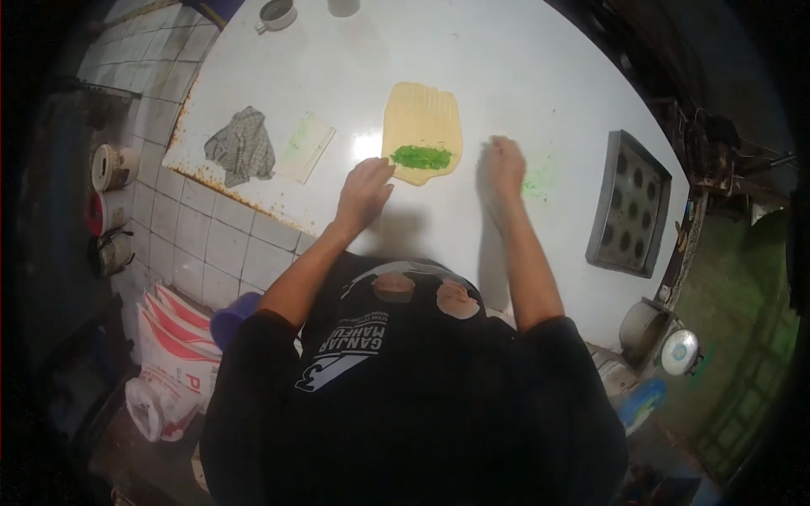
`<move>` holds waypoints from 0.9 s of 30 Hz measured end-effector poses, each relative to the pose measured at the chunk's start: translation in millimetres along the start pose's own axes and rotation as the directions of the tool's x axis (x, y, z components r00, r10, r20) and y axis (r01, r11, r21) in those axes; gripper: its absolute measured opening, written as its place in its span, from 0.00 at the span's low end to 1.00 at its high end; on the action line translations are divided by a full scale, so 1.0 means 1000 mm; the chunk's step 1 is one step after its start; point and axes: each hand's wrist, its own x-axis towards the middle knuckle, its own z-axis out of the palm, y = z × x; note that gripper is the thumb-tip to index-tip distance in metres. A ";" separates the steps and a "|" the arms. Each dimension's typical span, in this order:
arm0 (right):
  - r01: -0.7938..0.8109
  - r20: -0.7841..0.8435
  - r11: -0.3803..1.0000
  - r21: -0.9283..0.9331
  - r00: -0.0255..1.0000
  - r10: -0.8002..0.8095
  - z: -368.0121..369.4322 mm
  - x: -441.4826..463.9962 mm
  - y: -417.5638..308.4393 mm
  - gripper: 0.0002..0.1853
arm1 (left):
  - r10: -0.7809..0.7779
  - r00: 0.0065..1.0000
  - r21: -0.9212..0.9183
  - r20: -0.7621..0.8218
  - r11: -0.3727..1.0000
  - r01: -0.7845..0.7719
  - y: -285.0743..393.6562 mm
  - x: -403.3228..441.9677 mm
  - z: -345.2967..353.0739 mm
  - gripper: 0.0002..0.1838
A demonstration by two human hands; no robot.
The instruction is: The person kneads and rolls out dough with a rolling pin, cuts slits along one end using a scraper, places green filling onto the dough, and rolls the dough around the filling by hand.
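Observation:
A flat sheet of pale yellow dough (pixel 422 114) lies on the white table, with slits cut along its far part. A strip of green filling (pixel 422 158) rests across its near end. My left hand (pixel 366 194) is at the dough's near left edge, fingertips touching it or very close, thumb apart from the fingers. To the right of the dough, and apart from it, my right hand (pixel 506 167) is held with curled fingers; whatever may be in them is hidden.
Left on the white table (pixel 523 67) lie a checked cloth (pixel 242 145) and a flat pale scraper (pixel 305 148) with green smears. Green crumbs (pixel 537 181) are scattered right of my right hand. A metal tray with round dark spots (pixel 629 204) lies far right. A cup (pixel 277 15) stands at the back.

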 end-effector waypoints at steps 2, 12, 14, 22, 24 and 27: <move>0.063 0.005 0.990 -0.126 0.998 -0.063 -0.028 0.011 0.015 0.17 | -0.020 1.000 0.047 -0.003 0.999 0.020 0.003 0.003 -0.007 0.22; -0.035 0.143 0.951 -0.307 0.986 0.082 -0.028 0.044 0.039 0.20 | -0.361 0.925 -0.323 0.118 0.867 0.380 0.027 0.029 -0.006 0.21; -0.324 0.312 0.945 -0.033 0.895 0.318 -0.054 0.026 -0.037 0.19 | -0.337 0.939 -0.391 0.063 0.858 0.334 0.017 0.027 0.021 0.22; 0.187 0.441 0.927 0.324 0.838 -0.323 -0.024 -0.069 -0.089 0.17 | -0.520 0.652 -0.704 0.551 0.130 0.698 0.051 0.039 0.038 0.16; 0.131 0.403 0.929 0.346 0.873 -0.274 -0.024 -0.077 -0.100 0.19 | -0.531 0.656 -0.709 0.536 0.139 0.692 0.056 0.042 0.029 0.14; 0.169 0.331 0.924 0.344 0.899 -0.287 -0.029 -0.083 -0.115 0.23 | -0.551 0.622 -0.688 0.557 0.113 0.717 0.067 0.051 0.013 0.13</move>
